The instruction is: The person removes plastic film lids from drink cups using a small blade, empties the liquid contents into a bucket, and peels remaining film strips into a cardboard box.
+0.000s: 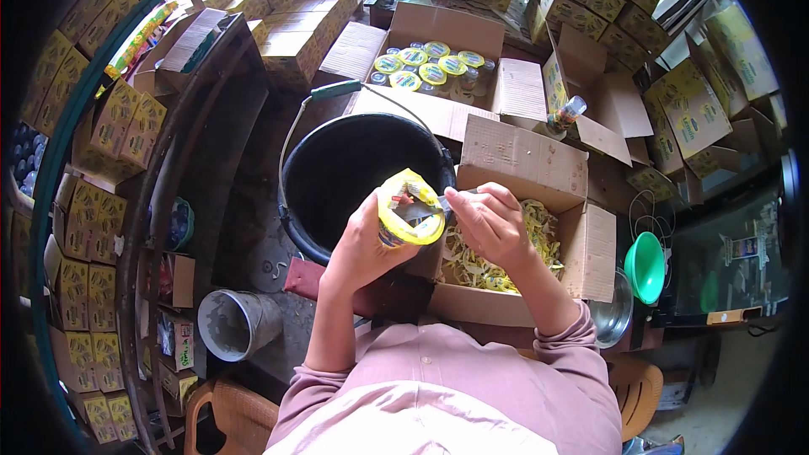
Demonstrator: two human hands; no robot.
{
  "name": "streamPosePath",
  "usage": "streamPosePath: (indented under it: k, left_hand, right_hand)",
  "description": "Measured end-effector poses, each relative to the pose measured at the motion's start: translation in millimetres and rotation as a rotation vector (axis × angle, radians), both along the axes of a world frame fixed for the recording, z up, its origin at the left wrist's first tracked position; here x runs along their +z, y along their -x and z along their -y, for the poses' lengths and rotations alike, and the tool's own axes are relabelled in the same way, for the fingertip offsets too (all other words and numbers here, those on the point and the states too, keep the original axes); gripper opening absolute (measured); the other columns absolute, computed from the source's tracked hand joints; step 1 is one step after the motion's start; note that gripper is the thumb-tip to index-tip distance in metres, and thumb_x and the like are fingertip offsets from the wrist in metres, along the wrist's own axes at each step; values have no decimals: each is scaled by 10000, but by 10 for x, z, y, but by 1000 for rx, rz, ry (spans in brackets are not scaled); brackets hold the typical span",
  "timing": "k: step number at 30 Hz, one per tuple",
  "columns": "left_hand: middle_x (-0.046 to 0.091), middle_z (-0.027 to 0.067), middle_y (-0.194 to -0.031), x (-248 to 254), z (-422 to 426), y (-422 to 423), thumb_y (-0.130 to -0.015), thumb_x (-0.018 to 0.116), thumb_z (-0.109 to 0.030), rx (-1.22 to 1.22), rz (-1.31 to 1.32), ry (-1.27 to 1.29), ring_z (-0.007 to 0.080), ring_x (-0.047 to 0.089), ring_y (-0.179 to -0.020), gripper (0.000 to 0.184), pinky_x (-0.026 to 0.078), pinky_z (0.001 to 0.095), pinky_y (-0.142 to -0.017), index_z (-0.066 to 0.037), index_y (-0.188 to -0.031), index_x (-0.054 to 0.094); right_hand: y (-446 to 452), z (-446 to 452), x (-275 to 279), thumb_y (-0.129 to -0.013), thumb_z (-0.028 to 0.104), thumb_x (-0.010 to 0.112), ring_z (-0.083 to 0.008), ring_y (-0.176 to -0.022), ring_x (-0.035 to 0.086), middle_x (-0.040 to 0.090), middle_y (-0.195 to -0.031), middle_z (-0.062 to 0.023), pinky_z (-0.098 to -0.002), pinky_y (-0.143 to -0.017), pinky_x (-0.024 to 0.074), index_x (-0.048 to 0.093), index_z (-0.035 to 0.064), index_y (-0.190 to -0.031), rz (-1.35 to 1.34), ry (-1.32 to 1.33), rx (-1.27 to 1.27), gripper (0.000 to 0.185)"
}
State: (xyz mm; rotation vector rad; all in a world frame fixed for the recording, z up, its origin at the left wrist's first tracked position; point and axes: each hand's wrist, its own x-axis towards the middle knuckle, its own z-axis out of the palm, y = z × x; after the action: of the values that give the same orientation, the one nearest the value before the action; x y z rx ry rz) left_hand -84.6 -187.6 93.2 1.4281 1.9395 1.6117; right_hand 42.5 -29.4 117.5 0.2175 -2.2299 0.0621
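My left hand (371, 238) is wrapped round a plastic cup (412, 236) with a yellow printed film lid. The middle of the lid is open, and a yellow ring stays round the rim. At the cup's right edge my right hand (489, 223) is closed in a pinch on something thin and greyish that reaches the opening; I cannot make out what it is. Both hands are above the near right rim of a black bucket (337, 139) with a wire handle. Below my right hand, a cardboard box (598, 253) holds many yellow film scraps (539, 232).
Behind the bucket, an open carton (447, 25) holds several yellow-lidded cups (432, 73). A clear cup with colourful contents (567, 114) lies by another open box (611, 101). A grey bucket (240, 324) stands left; a green bowl (645, 268) is right. Stacked yellow cartons (303, 25) surround the area.
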Motion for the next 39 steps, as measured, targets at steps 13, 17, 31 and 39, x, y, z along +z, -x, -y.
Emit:
streamPosePath:
  k: [13, 17, 31, 39]
  left_hand:
    - [579, 159, -1010, 54, -12, -76, -654, 721, -94, -64, 45, 7, 275, 595, -911, 579, 468, 323, -800, 26, -1153, 453]
    - [594, 143, -1006, 27, -11, -67, -654, 711, -84, -136, 118, 26, 237, 603, -903, 563, 467, 309, -808, 19, -1152, 467]
    - [578, 84, -871, -51, 12, 20, -703, 678, -139, -887, 991, -28, 144, 548, -754, 417, 454, 270, -697, 6, -1054, 506]
    - [567, 127, -973, -185, -54, 150, -672, 758, -165, -691, 893, -93, 155, 568, -852, 782, 472, 272, -770, -19, -1278, 285]
  right_hand:
    - [-10, -36, -1, -717, 1, 613, -82, -619, 558, 571, -685, 19, -296, -769, 462, 573, 6, -1138, 3, -28, 24, 422]
    - [11, -60, 8, -722, 5, 612, -91, -645, 577, 583, -692, 16, -295, -774, 463, 582, 13, -1129, -15, -35, 37, 408]
    - [37, -76, 63, -741, 63, 630, -108, -745, 624, 660, -841, -8, -281, -756, 479, 623, 41, -1044, -20, -84, 125, 304]
    - [75, -164, 65, -737, 51, 627, -97, -686, 593, 619, -757, 1, -287, -742, 465, 587, 19, -1088, 12, -34, 96, 354]
